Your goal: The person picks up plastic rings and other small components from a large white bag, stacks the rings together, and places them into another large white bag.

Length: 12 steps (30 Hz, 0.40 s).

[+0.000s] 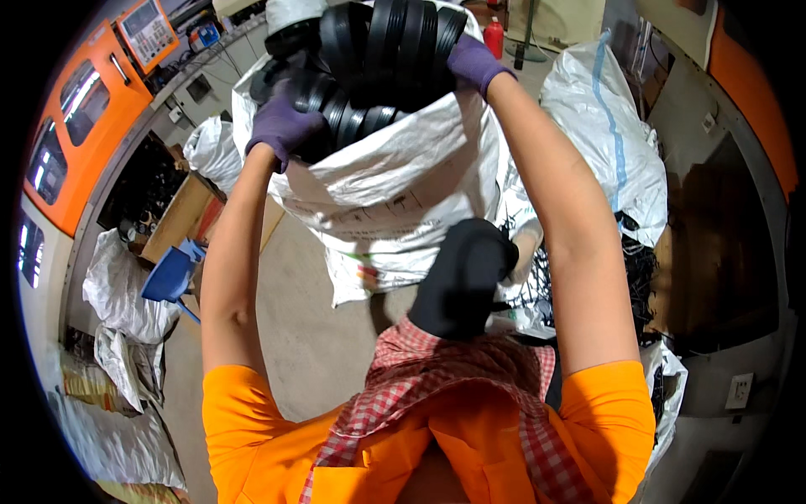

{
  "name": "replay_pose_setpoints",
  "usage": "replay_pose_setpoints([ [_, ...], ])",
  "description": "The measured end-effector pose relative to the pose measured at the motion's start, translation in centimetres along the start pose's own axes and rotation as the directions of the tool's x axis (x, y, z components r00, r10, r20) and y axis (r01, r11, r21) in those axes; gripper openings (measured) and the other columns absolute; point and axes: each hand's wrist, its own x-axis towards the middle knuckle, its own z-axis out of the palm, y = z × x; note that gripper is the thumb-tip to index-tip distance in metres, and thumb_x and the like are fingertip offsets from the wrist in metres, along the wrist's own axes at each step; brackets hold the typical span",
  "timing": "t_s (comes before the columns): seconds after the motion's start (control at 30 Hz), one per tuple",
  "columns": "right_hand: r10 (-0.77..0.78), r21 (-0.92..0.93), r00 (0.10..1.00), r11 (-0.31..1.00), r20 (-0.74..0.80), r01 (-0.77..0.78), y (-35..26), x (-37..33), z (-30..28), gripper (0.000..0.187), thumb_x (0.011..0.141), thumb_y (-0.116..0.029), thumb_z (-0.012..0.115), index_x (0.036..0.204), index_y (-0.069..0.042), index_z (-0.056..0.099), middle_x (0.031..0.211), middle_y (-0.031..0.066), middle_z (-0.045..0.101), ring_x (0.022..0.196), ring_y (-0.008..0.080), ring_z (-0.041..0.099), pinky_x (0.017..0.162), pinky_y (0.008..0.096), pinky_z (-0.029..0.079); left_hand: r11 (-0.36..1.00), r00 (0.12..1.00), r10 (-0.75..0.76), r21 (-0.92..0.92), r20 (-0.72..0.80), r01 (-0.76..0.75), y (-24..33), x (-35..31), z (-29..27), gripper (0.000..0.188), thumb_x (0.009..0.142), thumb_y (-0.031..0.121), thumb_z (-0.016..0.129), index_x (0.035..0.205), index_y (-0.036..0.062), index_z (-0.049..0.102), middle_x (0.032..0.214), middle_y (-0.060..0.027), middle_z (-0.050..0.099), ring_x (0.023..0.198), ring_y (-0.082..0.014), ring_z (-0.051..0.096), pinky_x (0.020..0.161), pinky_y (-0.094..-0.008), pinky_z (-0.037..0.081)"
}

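A large white woven sack (403, 193) stands in front of me, its mouth filled with black ribbed round plastic parts (388, 42) stacked side by side in rows. My left hand (285, 128), in a purple glove, grips the left end of the lower row, thumb stretched toward the sack's rim; its other fingers are partly hidden. At the right end of the upper row, my right hand (477, 64), also gloved in purple, presses around the outermost part beside the rim. Its fingertips are hidden behind the parts. My dark-clad knee (462, 277) is close to the sack's lower front.
An orange machine (84, 126) with a control panel (147, 34) stands at left. Another white sack (596, 126) is on the right, near a red bottle (494, 39). At left lie a blue dustpan (170, 273), a cardboard box (175, 218) and crumpled white sacks (126, 286).
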Motion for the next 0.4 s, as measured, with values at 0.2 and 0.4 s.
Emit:
replay_pose_setpoints([
  [0.2, -0.164, -0.676, 0.959, 0.681, 0.232, 0.28, 2.9, 0.0, -1.2, 0.027, 0.078, -0.012, 0.051, 0.09, -0.001, 0.072, 0.096, 0.0194, 0.068, 0.089, 0.033, 0.065, 0.08, 0.0416, 0.049, 0.987, 0.974, 0.134, -0.114, 0.182, -0.114, -1.3, 3.6, 3.3, 0.065, 0.064, 0.036, 0.076, 0.117, 0.003, 0.06, 0.105, -0.0131, 0.067, 0.093, -0.0235, 0.064, 0.084, -0.0336, 0.049],
  [0.4, 0.35, 0.235, 0.924, 0.921, -0.154, -0.31, -1.5, -4.1, -2.2, 0.062, 0.078, -0.022, 0.064, 0.134, -0.005, 0.046, 0.107, 0.0213, 0.065, 0.104, 0.04, 0.061, 0.087, 0.0546, 0.046, 0.971, 0.991, 0.116, -0.217, 0.065, -0.099, -7.0, 2.8, 4.2, 0.064, 0.069, 0.035, 0.078, 0.123, 0.0068, 0.058, 0.109, -0.0098, 0.066, 0.097, -0.0208, 0.062, 0.088, -0.0307, 0.047],
])
